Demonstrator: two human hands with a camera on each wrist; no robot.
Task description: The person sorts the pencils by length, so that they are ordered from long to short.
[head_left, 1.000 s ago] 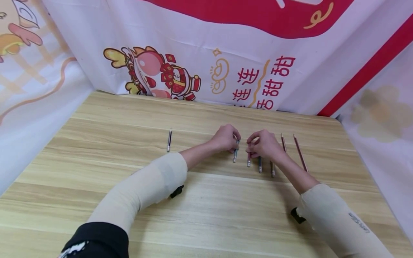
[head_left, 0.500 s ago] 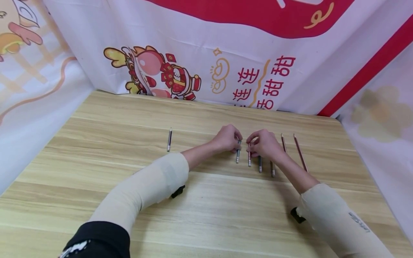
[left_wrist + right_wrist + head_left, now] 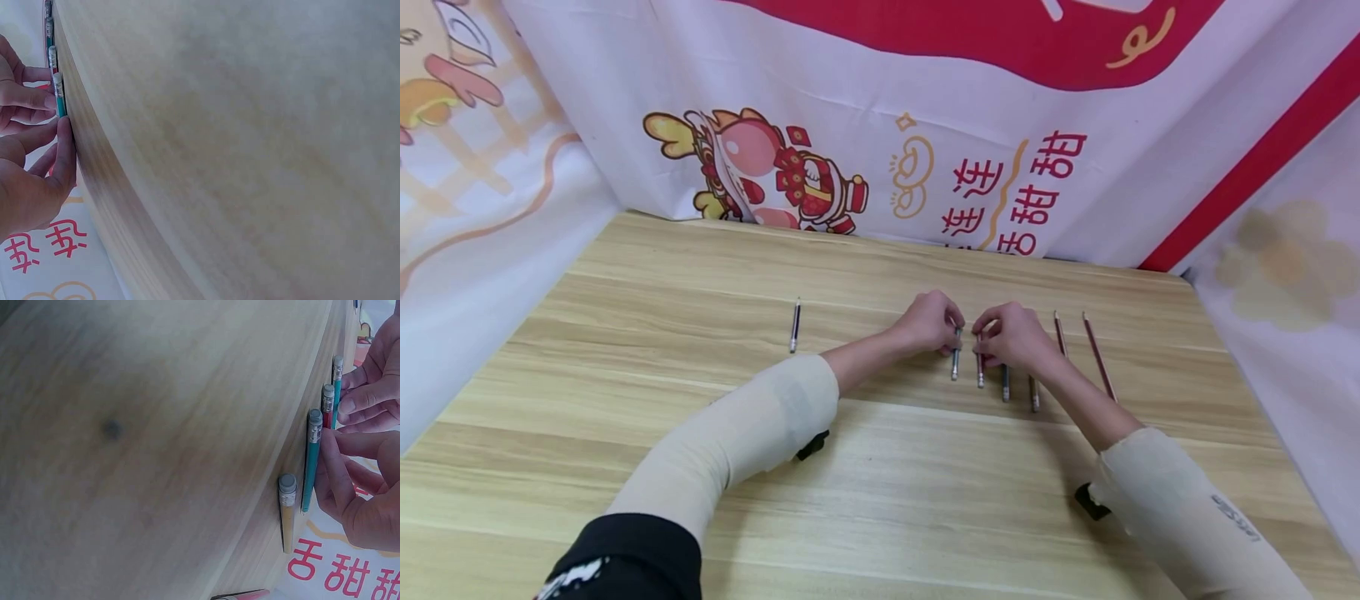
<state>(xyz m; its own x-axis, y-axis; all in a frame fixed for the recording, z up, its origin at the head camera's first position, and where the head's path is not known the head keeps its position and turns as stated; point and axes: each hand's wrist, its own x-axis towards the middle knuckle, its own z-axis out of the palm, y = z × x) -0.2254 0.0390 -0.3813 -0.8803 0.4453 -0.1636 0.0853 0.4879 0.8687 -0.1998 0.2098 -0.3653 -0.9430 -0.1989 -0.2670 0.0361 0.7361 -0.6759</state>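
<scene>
My left hand [image 3: 928,323] pinches a teal pencil [image 3: 956,365] between thumb and fingers, low over the table. In the left wrist view the teal pencil [image 3: 60,103] shows its eraser end pointing away from the fingertips. Just to the right, my right hand [image 3: 1011,335] pinches a red pencil [image 3: 980,372], mostly covered by the fingers. Both pencils point their erasers toward me, a small gap apart. Beside the right hand lie a green pencil [image 3: 311,462] and a yellowish pencil [image 3: 287,519], partly hidden under that hand and forearm in the head view.
Two reddish pencils [image 3: 1099,357] lie farther right, partly behind the right forearm. A dark pencil [image 3: 795,327] lies alone on the left of the wooden table [image 3: 880,500]. A printed cloth [image 3: 880,108] hangs along the table's back edge.
My left hand has shifted slightly right, bringing the teal pencil nearer to the red one. The red pencil has turned a little in my right hand, which has stayed nearly in place.
</scene>
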